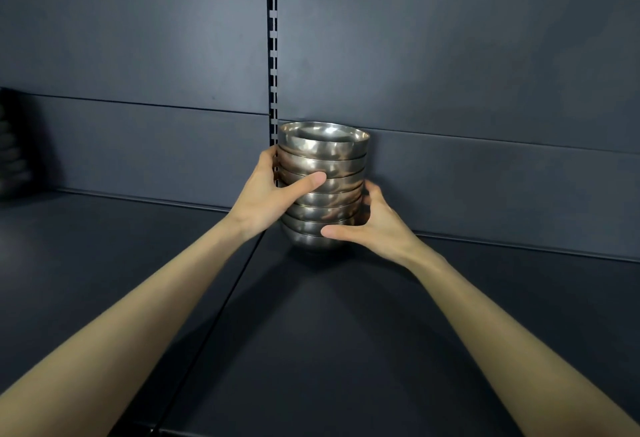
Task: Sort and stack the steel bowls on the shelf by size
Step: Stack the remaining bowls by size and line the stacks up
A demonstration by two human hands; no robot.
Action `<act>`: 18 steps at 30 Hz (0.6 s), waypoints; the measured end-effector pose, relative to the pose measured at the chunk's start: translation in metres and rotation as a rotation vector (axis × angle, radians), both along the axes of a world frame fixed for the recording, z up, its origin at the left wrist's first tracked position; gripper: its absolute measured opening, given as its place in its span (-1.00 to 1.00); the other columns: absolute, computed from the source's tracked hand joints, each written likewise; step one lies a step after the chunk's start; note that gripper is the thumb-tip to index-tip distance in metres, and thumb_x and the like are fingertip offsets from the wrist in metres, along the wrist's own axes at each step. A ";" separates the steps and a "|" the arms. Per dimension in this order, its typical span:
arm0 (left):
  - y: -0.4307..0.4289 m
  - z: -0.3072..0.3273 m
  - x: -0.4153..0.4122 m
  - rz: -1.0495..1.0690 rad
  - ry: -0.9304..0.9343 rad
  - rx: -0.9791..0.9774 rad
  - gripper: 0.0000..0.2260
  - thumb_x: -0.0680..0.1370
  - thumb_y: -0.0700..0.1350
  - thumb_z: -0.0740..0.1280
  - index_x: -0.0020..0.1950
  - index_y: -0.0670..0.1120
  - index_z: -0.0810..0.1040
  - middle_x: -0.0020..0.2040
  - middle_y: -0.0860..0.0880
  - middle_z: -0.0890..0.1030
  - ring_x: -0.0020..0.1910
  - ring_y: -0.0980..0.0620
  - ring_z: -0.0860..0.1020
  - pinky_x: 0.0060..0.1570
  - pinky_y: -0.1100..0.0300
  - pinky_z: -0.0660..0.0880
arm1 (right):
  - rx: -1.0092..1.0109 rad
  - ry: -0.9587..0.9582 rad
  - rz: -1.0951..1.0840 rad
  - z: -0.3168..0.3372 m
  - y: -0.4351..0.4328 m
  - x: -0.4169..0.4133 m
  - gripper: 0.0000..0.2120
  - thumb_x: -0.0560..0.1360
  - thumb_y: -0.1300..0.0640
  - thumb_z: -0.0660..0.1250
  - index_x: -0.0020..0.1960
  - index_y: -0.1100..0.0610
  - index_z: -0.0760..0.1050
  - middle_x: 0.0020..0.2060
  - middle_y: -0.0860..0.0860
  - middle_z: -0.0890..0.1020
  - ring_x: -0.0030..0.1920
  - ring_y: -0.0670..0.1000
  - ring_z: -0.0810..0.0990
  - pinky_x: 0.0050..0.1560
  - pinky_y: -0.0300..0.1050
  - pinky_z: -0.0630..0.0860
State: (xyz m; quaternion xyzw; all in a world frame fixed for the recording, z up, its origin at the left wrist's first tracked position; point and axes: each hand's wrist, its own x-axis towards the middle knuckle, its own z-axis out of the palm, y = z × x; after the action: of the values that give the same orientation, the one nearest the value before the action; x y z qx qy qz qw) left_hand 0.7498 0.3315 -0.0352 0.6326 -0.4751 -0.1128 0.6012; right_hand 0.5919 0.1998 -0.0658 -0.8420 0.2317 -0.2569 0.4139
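Note:
A stack of several nested steel bowls (323, 159) stands upright near the back of the dark shelf (311, 332), close to the rear panel. My left hand (268, 194) grips the stack's left side at mid height, thumb across the front. My right hand (375, 225) holds the lower right side, thumb pressed on the bottom bowls. The fingers of both hands are hidden behind the stack. The bottom bowl looks level with the shelf surface; whether it touches the shelf I cannot tell.
A slotted vertical upright (273, 38) runs down the dark back panel just behind the stack's left edge. A seam (221, 315) divides the shelf into two boards. Dim dark shapes (10, 145) sit at the far left edge.

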 end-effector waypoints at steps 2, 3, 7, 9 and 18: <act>-0.002 -0.003 0.001 0.010 0.016 -0.021 -0.22 0.26 0.24 0.46 0.38 0.00 0.27 0.11 0.25 0.49 -0.03 0.55 0.46 -0.14 0.61 0.38 | 0.016 -0.016 0.001 -0.003 -0.002 0.001 0.09 0.17 -0.19 0.61 0.51 -0.09 0.06 0.01 -0.46 0.38 -0.08 -0.62 0.35 -0.17 -0.65 0.32; -0.003 -0.004 0.001 0.014 0.019 -0.029 -0.22 0.26 0.24 0.47 0.37 0.00 0.28 0.12 0.25 0.49 -0.02 0.54 0.46 -0.14 0.61 0.39 | 0.023 -0.021 0.004 -0.005 -0.002 0.002 0.09 0.16 -0.19 0.61 0.51 -0.09 0.07 0.02 -0.46 0.40 -0.06 -0.60 0.37 -0.13 -0.61 0.33; -0.004 -0.007 0.001 0.025 0.032 -0.043 -0.28 0.27 0.23 0.48 0.34 0.06 0.29 0.11 0.26 0.50 0.01 0.50 0.48 -0.11 0.57 0.42 | 0.041 -0.028 0.018 -0.010 -0.005 0.005 0.07 0.14 -0.19 0.61 0.49 -0.07 0.11 0.04 -0.44 0.43 0.02 -0.49 0.42 -0.02 -0.51 0.34; -0.004 -0.008 0.000 0.021 0.034 -0.057 -0.24 0.26 0.25 0.49 0.34 0.04 0.30 0.11 0.25 0.50 0.00 0.51 0.47 -0.12 0.59 0.41 | 0.044 -0.046 0.014 -0.012 -0.005 0.006 0.07 0.13 -0.20 0.61 0.48 -0.05 0.13 0.05 -0.44 0.44 0.01 -0.51 0.42 -0.02 -0.51 0.35; -0.005 -0.012 0.001 0.034 0.022 -0.075 -0.40 0.36 0.16 0.48 0.30 0.07 0.31 0.07 0.26 0.52 -0.02 0.54 0.46 -0.16 0.62 0.37 | 0.041 -0.054 0.004 -0.013 -0.005 0.006 0.07 0.10 -0.24 0.60 0.47 -0.02 0.16 0.10 -0.37 0.47 0.11 -0.40 0.45 0.07 -0.43 0.37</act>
State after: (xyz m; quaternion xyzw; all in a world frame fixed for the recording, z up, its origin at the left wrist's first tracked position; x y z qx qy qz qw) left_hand 0.7506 0.3263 -0.0468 0.6162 -0.4615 -0.0919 0.6316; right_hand 0.5978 0.1950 -0.0792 -0.8266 0.2238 -0.2740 0.4378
